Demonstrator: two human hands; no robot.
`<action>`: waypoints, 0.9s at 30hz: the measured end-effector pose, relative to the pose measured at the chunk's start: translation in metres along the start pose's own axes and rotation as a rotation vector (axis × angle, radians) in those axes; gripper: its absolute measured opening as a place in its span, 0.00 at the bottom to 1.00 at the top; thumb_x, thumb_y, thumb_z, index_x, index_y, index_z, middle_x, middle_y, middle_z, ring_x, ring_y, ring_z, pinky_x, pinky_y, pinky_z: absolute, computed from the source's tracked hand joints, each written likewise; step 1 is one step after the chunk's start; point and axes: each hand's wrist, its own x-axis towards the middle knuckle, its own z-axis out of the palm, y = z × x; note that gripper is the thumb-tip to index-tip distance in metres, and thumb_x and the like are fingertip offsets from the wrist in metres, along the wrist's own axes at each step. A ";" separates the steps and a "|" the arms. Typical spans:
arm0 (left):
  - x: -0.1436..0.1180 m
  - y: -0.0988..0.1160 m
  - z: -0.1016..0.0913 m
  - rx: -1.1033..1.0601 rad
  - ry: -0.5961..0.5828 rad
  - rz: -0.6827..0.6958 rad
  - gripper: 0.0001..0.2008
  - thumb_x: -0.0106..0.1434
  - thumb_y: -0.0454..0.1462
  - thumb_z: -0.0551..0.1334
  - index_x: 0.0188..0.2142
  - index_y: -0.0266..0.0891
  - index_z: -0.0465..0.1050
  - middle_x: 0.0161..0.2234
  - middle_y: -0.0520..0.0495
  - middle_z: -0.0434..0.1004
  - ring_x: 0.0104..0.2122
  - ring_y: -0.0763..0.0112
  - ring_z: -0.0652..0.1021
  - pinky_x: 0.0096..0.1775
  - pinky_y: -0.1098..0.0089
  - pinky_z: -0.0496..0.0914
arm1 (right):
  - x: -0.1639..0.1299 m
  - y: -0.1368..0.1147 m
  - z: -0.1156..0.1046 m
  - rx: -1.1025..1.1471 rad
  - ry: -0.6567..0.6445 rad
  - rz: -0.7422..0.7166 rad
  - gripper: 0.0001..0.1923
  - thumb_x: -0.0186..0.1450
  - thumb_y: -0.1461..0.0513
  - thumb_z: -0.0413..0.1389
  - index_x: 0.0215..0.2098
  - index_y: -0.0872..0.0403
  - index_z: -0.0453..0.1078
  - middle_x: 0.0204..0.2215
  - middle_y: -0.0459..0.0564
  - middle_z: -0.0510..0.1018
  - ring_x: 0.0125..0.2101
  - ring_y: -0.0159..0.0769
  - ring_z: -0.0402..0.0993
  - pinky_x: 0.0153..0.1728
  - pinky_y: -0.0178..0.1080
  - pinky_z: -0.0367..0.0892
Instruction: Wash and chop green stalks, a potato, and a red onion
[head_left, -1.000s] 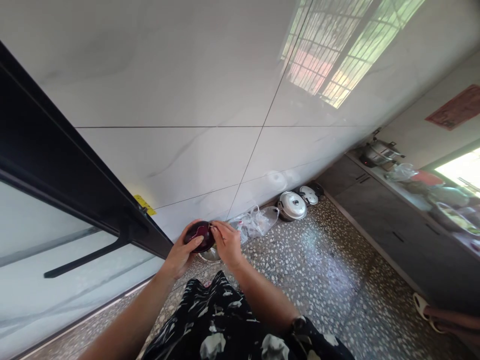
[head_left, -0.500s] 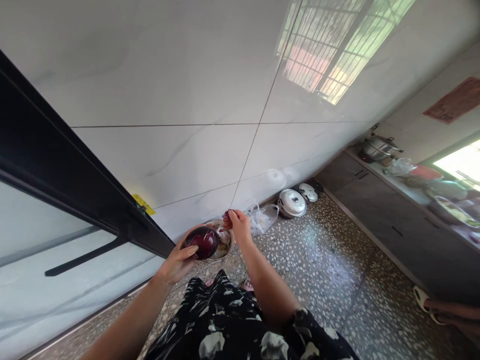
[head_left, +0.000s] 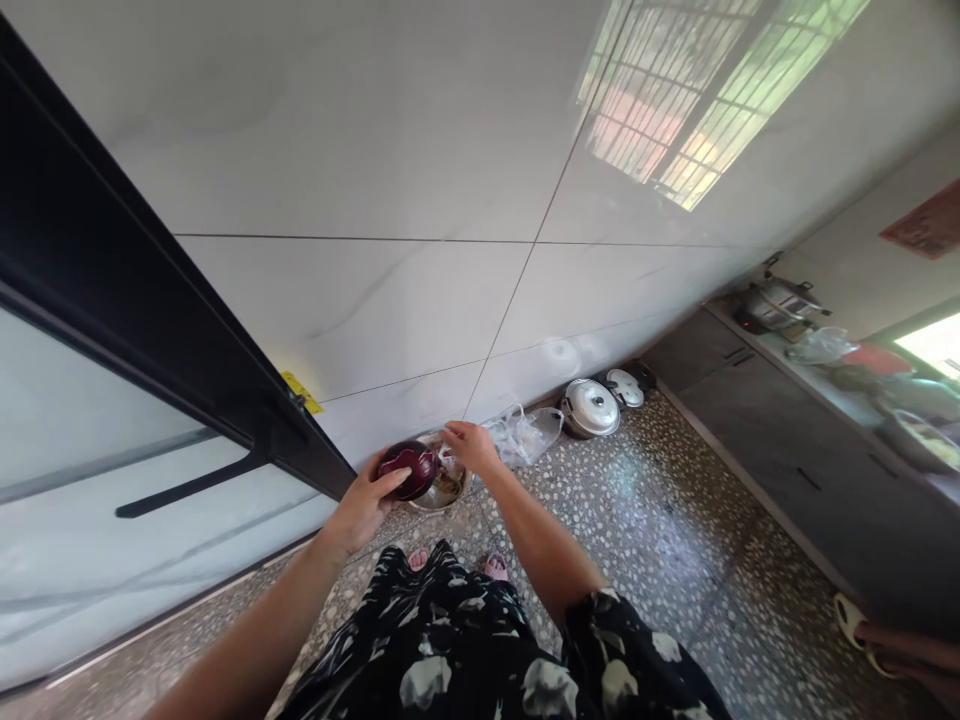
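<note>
My left hand is closed around a red onion, thumb across its near side. The onion is dark and glossy, with a jagged torn edge of skin on its upper face. Below the onion and partly hidden by it, a round bin stands on the floor, with scraps and some reddish pieces inside. My right hand is over the bin's far right rim, apart from the onion. Its fingers are pinched together; whatever they hold is too small to make out.
A clear plastic bag and a lidded pot sit along the wall. Left is a black-framed door with a handle. A counter runs along the right. Another person's slippered foot shows lower right.
The dark piece of onion skin seen in my right fingers earlier no longer shows there. The onion has turned and tilted over the bin. The view has shifted slightly.
</note>
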 end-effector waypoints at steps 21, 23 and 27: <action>0.010 0.001 0.003 0.929 0.117 0.227 0.29 0.42 0.44 0.65 0.45 0.39 0.65 0.42 0.44 0.74 0.44 0.57 0.75 0.47 0.61 0.67 | -0.030 -0.037 -0.015 -0.307 -0.029 -0.335 0.11 0.59 0.67 0.50 0.38 0.56 0.72 0.33 0.52 0.79 0.34 0.34 0.74 0.35 0.31 0.63; 0.010 0.001 0.004 0.931 0.128 0.223 0.28 0.42 0.43 0.64 0.44 0.39 0.65 0.42 0.45 0.74 0.43 0.58 0.75 0.47 0.61 0.67 | -0.029 -0.038 -0.013 -0.308 -0.027 -0.290 0.11 0.60 0.67 0.50 0.36 0.55 0.73 0.33 0.51 0.80 0.33 0.34 0.74 0.35 0.31 0.62; 0.014 0.001 0.002 0.855 0.114 0.209 0.28 0.42 0.43 0.66 0.44 0.40 0.65 0.41 0.45 0.74 0.43 0.57 0.75 0.46 0.61 0.67 | -0.027 -0.038 -0.006 -0.239 0.017 -0.225 0.13 0.60 0.67 0.49 0.37 0.54 0.75 0.34 0.50 0.80 0.34 0.33 0.75 0.36 0.30 0.63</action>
